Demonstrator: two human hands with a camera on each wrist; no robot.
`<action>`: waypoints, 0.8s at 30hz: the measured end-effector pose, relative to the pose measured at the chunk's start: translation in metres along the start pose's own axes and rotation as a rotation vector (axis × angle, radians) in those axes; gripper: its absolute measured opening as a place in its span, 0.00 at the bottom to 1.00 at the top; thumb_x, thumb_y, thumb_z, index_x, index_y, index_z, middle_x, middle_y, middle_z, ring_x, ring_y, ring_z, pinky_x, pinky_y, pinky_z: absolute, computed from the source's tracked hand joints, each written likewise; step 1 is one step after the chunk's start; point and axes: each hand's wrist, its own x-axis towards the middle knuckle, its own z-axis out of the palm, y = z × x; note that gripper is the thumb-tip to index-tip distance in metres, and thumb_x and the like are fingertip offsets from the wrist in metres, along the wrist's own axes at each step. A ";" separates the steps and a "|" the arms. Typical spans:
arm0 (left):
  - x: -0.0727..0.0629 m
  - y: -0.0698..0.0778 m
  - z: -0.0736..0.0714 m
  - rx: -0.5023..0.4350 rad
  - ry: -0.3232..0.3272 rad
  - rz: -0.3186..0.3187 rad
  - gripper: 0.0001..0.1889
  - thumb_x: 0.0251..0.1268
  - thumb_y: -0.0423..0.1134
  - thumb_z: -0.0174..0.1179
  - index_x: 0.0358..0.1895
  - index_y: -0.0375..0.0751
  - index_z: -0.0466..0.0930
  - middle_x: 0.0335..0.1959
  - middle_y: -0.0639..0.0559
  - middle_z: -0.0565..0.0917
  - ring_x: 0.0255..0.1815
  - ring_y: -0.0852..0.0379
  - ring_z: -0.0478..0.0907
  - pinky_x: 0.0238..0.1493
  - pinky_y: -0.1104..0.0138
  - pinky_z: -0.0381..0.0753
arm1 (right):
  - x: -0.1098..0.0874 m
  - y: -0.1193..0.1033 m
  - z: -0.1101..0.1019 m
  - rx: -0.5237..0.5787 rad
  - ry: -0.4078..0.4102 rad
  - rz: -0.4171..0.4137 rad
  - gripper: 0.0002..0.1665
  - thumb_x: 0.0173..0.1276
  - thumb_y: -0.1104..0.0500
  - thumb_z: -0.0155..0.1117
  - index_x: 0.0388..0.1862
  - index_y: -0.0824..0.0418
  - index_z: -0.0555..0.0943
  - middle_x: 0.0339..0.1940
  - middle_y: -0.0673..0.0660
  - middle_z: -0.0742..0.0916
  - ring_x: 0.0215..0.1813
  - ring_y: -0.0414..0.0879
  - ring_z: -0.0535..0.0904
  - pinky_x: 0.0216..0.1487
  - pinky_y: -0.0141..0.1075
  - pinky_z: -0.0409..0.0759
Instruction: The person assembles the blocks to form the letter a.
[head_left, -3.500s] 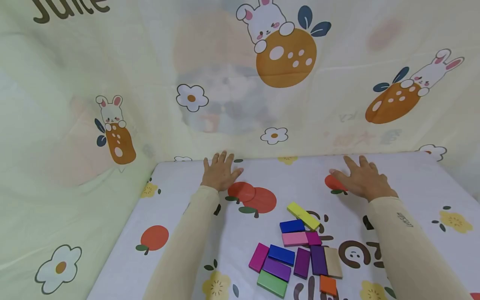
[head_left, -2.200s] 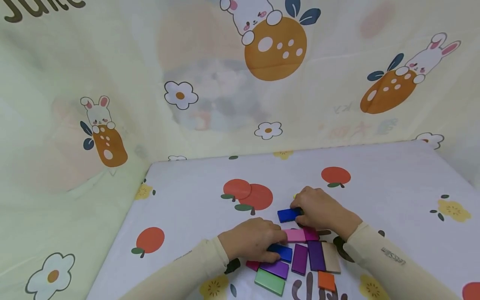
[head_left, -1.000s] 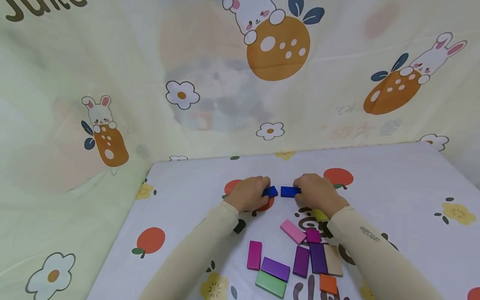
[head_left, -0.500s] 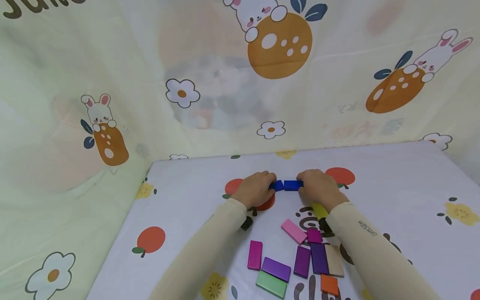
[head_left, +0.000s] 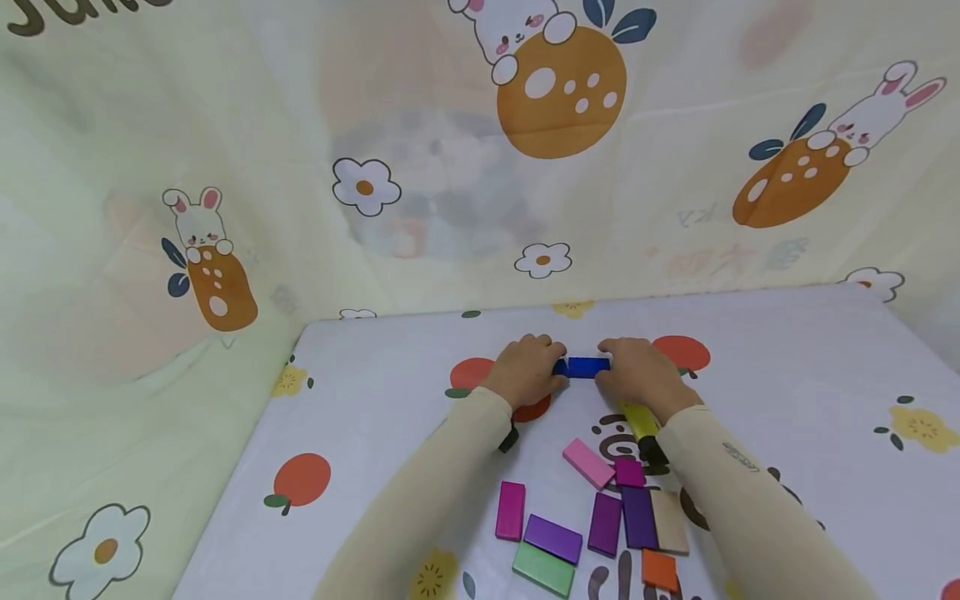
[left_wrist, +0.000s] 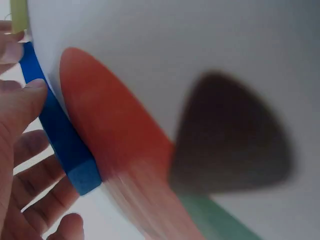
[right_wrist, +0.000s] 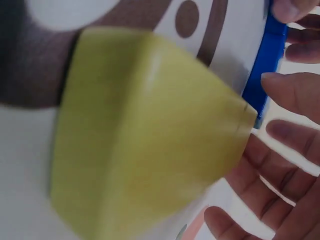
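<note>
Two blue rectangular blocks lie end to end on the table toward its far side. My left hand (head_left: 527, 371) grips the left blue block (left_wrist: 65, 132), thumb on its near side and fingers beyond it, covering most of it in the head view. At the right end of the other blue block (head_left: 588, 367), my right hand (head_left: 643, 375) has its thumb on the near side and its forefinger at the far side. Partly beneath my right wrist lies a yellow block (head_left: 639, 421), which looms large and blurred in the right wrist view.
Nearer the person lie a light pink block (head_left: 588, 463), magenta block (head_left: 510, 511), small magenta block (head_left: 628, 472), violet block (head_left: 553, 538), green block (head_left: 543, 568), purple blocks (head_left: 604, 523), beige block (head_left: 669, 521) and orange block (head_left: 659, 570). A printed cloth (head_left: 450, 275) hangs behind.
From resting flat at the back, both hands came to the blocks and took a blue one each. They carried these to the far side, end to end. The pink block turned askew.
</note>
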 end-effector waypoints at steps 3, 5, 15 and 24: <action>0.006 0.004 0.002 0.013 -0.004 0.003 0.26 0.73 0.57 0.64 0.68 0.53 0.79 0.53 0.55 0.82 0.52 0.58 0.76 0.54 0.67 0.81 | -0.008 0.005 -0.002 0.004 0.013 0.018 0.34 0.72 0.54 0.64 0.72 0.70 0.73 0.67 0.74 0.79 0.64 0.69 0.77 0.61 0.65 0.77; 0.008 0.005 0.003 0.011 -0.011 0.000 0.25 0.73 0.57 0.63 0.68 0.53 0.79 0.52 0.55 0.81 0.50 0.59 0.75 0.53 0.68 0.81 | -0.014 0.009 -0.003 -0.001 0.012 0.030 0.36 0.71 0.51 0.66 0.72 0.70 0.73 0.66 0.74 0.80 0.61 0.68 0.79 0.58 0.65 0.79; 0.014 0.006 0.000 -0.009 -0.042 0.028 0.23 0.73 0.54 0.64 0.65 0.50 0.80 0.48 0.54 0.81 0.45 0.60 0.76 0.50 0.69 0.81 | -0.037 0.016 -0.007 -0.028 -0.057 0.056 0.42 0.66 0.46 0.70 0.72 0.69 0.73 0.60 0.73 0.83 0.49 0.61 0.81 0.48 0.58 0.84; 0.018 0.011 -0.002 -0.018 -0.025 0.015 0.22 0.72 0.51 0.66 0.66 0.50 0.80 0.49 0.55 0.82 0.45 0.61 0.76 0.52 0.69 0.82 | -0.028 0.020 -0.002 0.034 -0.001 0.075 0.38 0.67 0.50 0.68 0.71 0.70 0.73 0.58 0.72 0.84 0.48 0.60 0.80 0.47 0.57 0.83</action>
